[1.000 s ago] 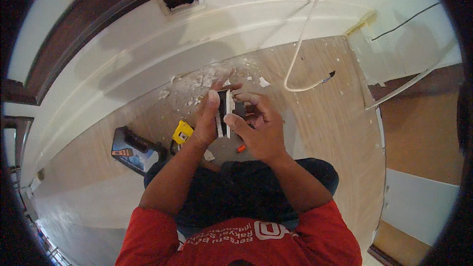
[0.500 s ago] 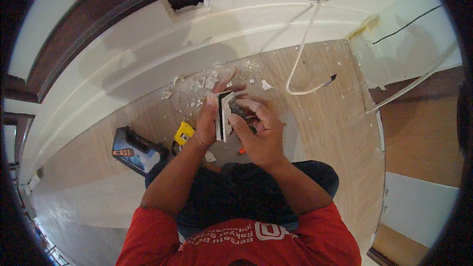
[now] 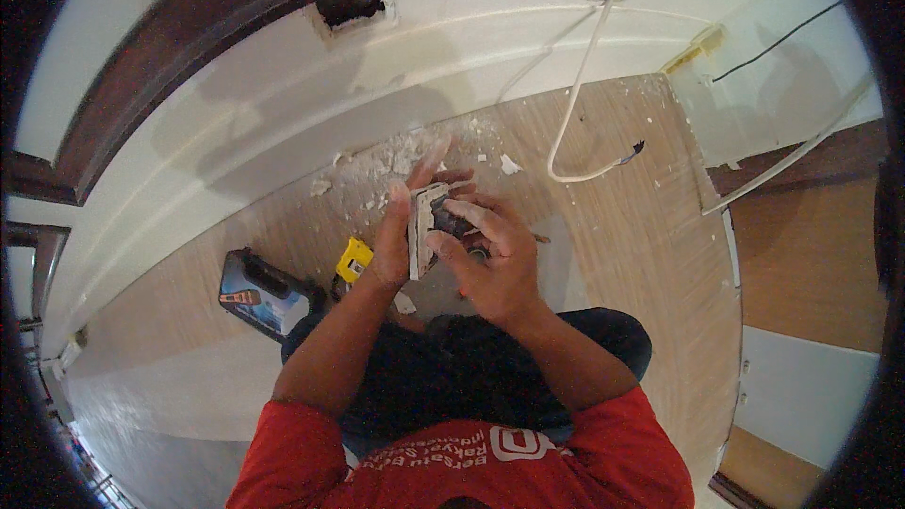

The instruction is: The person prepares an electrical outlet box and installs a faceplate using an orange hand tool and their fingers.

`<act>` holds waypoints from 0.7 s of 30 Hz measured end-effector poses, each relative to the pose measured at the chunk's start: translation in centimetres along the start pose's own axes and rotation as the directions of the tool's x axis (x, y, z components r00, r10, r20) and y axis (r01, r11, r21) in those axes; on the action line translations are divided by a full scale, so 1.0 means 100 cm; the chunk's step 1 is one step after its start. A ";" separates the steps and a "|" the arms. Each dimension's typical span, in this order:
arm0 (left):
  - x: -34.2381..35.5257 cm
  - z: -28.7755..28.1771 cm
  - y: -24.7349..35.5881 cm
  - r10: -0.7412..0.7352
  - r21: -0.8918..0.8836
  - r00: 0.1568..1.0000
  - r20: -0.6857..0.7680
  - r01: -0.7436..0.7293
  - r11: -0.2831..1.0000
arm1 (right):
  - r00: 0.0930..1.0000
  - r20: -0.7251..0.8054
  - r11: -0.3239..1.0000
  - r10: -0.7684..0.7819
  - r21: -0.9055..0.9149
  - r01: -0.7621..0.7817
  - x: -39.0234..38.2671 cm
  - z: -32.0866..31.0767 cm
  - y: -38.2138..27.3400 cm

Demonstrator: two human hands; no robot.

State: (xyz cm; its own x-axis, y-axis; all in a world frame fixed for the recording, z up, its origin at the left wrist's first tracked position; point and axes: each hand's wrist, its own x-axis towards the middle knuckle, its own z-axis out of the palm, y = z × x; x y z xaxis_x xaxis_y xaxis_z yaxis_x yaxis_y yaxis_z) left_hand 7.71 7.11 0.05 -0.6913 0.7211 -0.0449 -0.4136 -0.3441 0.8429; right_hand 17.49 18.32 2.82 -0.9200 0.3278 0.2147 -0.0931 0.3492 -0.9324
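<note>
Between my hands, above my lap, is a wall socket (image 3: 421, 236) with a pale, dusty square plate and a dark body on its back. My left hand (image 3: 390, 247) supports the plate from the left, with the palm against its face and the fingers stretched out beyond its far edge. From the right, my right hand (image 3: 502, 269) grips the dark body and plate edge between thumb and fingers. Part of the dark body is hidden behind the right fingers.
Plaster crumbs (image 3: 401, 155) lie along the wall. A yellow tape measure (image 3: 354, 259) and a black-and-blue case (image 3: 259, 294) are at my left. A white cable (image 3: 566, 137) hangs from a wall hole onto the floor; another square hole (image 3: 351, 4) is further left.
The gap between the white plate and the dusty frame behind it has closed. The right hand has moved slightly left, and the piece is turned so more of its back shows.
</note>
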 end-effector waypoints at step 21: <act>-0.027 -0.010 0.025 0.026 0.282 0.999 -0.021 -0.019 0.959 | 0.903 -0.026 0.841 -0.428 -0.377 0.388 -0.003 0.005 -0.008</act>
State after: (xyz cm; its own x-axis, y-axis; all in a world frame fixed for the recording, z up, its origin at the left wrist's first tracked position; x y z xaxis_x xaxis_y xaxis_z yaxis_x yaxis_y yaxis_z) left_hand 7.96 3.66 1.75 -0.7143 0.6990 -0.0347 -0.2166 -0.1736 0.9607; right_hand 17.62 17.53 3.36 -0.7813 0.1694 0.6007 -0.2918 0.7516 -0.5915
